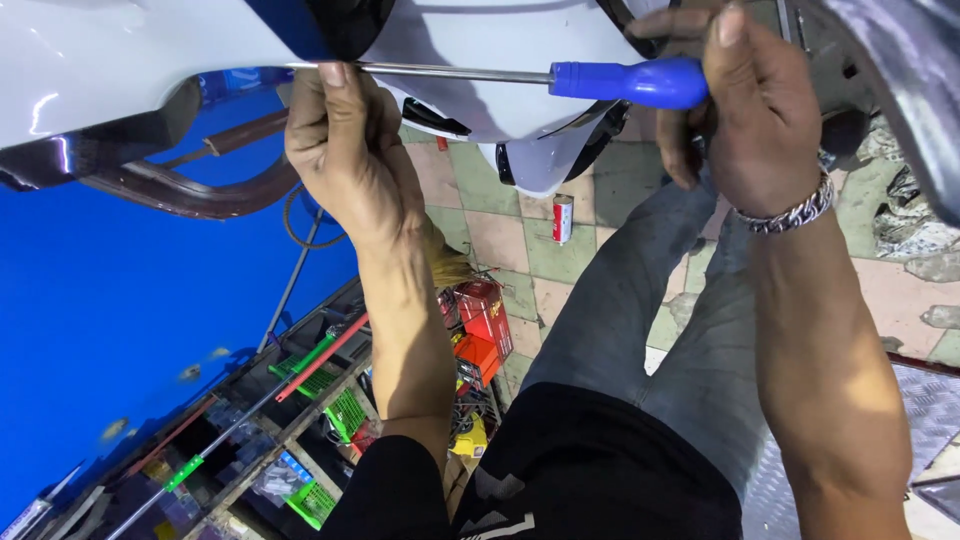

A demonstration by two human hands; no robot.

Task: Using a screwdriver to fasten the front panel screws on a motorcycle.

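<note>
Two hands are working one screwdriver up near the top of the view, against the white body panel of a vehicle. The tool is lying almost level, its long axis running left to right across the picture: the blue handle is at the right end, and the thin metal shaft is pointing left, toward the dark gap where the white panel is meeting a blue one. The right hand is wrapping the handle's butt end, fingers curled tight around it, a metal chain bracelet sitting at the wrist. The left hand is reaching up to the shaft's far end, the thumb and fingers pressed together on the metal just beside the tip, so the tip itself is hidden behind them. Below the hands, the person's grey trousers are stretching down over a tiled floor, where a small red and white can is standing well apart from the tool. Lower left, an open rack is holding red boxes, green trays and long rods.
</note>
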